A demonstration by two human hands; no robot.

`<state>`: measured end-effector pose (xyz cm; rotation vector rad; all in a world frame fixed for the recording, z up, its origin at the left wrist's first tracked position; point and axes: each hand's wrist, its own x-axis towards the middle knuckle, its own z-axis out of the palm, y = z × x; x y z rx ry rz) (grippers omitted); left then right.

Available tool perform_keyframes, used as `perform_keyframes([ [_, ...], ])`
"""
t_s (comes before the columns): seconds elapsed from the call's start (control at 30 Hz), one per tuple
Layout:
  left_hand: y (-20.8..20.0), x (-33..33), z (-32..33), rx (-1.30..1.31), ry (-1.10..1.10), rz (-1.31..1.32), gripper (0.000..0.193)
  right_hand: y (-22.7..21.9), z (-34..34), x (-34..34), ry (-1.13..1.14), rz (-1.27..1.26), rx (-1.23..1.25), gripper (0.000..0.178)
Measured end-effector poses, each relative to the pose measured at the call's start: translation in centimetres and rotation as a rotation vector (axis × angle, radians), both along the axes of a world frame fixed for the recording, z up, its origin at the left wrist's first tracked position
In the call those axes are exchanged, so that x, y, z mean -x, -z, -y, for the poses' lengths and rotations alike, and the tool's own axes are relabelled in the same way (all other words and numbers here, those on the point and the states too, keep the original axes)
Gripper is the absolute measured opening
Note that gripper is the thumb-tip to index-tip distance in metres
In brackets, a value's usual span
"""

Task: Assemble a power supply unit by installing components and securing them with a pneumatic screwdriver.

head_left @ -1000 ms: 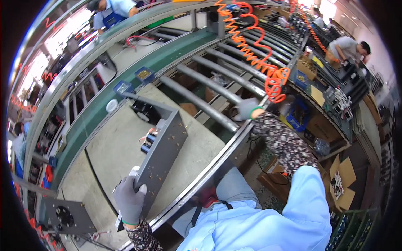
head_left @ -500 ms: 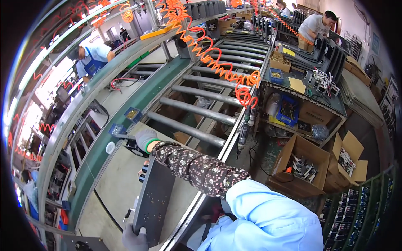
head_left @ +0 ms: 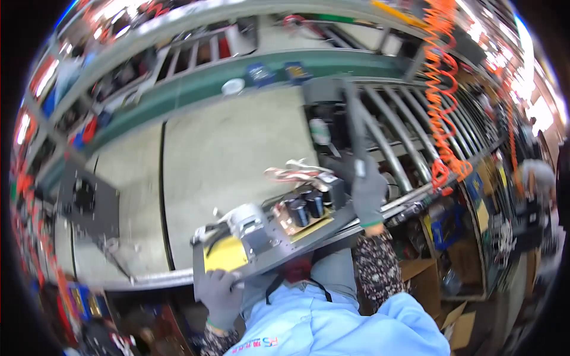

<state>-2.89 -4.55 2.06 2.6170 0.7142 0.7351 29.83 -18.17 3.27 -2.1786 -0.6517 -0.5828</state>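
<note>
A dark metal panel [head_left: 276,256] tilts over the bench's near edge. On its upper face sit a circuit board with black capacitors [head_left: 306,206], a silvery-white component [head_left: 250,222], a yellow patch [head_left: 225,254] and loose white and red wires [head_left: 297,171]. My left hand [head_left: 219,295], in a grey glove, grips the panel's near left corner. Close to the panel's right end, my grey-gloved right hand [head_left: 369,188] is closed at the near end of a black metal housing [head_left: 326,110]. Motion blurs its fingers, and I cannot tell whether it also touches the panel.
Metal rollers [head_left: 389,139] run off to the right beneath an orange coiled hose [head_left: 440,107]. Another dark panel with a round opening [head_left: 89,202] lies at left. Small blue bins [head_left: 260,73] and a white round cup [head_left: 233,86] line the green far ledge [head_left: 196,98]. Cartons [head_left: 418,276] stand lower right.
My view has swung left. The dark panel has turned from on edge to component side up, drawn close to my body. My right hand and the black housing are nearer the panel's right end.
</note>
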Motion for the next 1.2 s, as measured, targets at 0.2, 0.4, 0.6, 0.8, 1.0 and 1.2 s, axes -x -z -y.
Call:
perform_keyframes([
  [0.2,1.2,-1.8,-4.3,-0.001,0.016,-0.029,0.015,2.1,0.1,0.4,0.063,0.108,-0.028,0.031],
  [0.4,8.7,-3.0,-6.0,0.168,0.101,0.054,0.017,8.4,-1.3,-1.5,-0.006,0.088,-0.18,0.045],
  [0.6,9.7,-0.2,-5.2,0.18,-0.286,0.305,0.022,8.5,0.5,-0.3,-0.022,-0.079,-0.122,0.049],
  [0.8,12.0,2.6,-7.1,0.029,-0.649,0.377,0.024,12.2,2.8,4.8,0.029,-0.085,0.115,0.051],
  [1.0,12.2,2.7,-7.6,-0.07,-0.765,0.233,0.02,12.8,3.0,6.4,0.053,0.009,0.098,0.037],
  [1.2,12.0,3.2,-7.4,-0.075,-0.757,0.149,0.017,12.4,3.3,6.7,-0.034,0.007,0.11,0.022],
])
